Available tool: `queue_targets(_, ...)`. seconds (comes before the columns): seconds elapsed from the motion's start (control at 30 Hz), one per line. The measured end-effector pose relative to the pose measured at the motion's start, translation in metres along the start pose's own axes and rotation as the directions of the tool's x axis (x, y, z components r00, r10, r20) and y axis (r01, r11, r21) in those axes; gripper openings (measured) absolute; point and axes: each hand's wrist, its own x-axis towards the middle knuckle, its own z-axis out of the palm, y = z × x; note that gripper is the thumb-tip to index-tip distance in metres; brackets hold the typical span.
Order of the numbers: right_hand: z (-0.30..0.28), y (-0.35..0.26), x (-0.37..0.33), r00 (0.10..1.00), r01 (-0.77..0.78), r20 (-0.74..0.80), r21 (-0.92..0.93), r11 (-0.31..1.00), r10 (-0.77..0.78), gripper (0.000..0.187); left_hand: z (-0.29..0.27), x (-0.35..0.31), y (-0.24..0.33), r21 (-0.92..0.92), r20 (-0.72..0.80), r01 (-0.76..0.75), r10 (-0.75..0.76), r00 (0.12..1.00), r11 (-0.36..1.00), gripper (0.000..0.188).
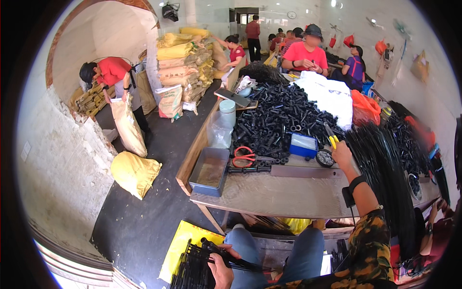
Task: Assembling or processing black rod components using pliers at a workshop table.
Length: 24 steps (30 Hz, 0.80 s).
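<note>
Pale walls (57,159) and a dark floor (144,216) surround a crowded worktable (308,192). Near its right end, the right hand (342,155) has its fingers around a yellow-handled tool (333,140), tips pointing away toward the heaped black parts (284,113); how hard the handles are squeezed, I cannot tell. Low by the lap, the left hand (220,270) grasps a few black rods (248,265) beside a yellow sheet (171,250). Handling this well probably means lifting the tool clear of the round dish (325,158) just below it, so no small pieces spill, and carrying its points away from the knees, while the left fingers pinch the rods evenly so none slides loose. Next outward come a blue box (303,150), red-handled scissors (244,156) and a grey tray (206,189); long black strands (380,168) spread right of the forearm. Across the table stands or sits a red-shirted co-worker (308,57), beyond a white cloth (332,98).
</note>
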Motion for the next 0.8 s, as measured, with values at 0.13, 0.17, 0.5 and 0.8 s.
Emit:
queue_targets(0.13, -0.006, -0.009, -0.007, 0.993, -0.042, 0.113, 0.008, 0.999, 0.04, 0.031, 0.003, -0.002, 0.001, -0.057, 0.019, 0.02, -0.019, 1.0, 0.998, 0.053)
queue_targets(0.17, -0.005, -0.008, -0.007, 0.99, -0.072, 0.121, 0.013, 0.997, 0.07, 0.032, 0.004, -0.003, 0.003, -0.053, 0.021, 0.022, -0.021, 1.0, 0.998, 0.053)
queue_targets(0.5, -0.005, 0.0, -0.006, 0.995, 0.035, -0.099, 0.137, 0.99, -0.021, 0.02, 0.003, -0.003, 0.012, -0.059, 0.002, 0.01, -0.01, 1.0, 0.998, 0.054)
queue_targets(0.8, -0.109, -0.11, -0.221, 0.839, -0.245, 0.328, 0.94, 0.238, -0.434, 0.012, 0.033, -0.002, 0.043, -0.018, 0.481, 0.052, -0.037, 0.876, 0.998, 0.07)
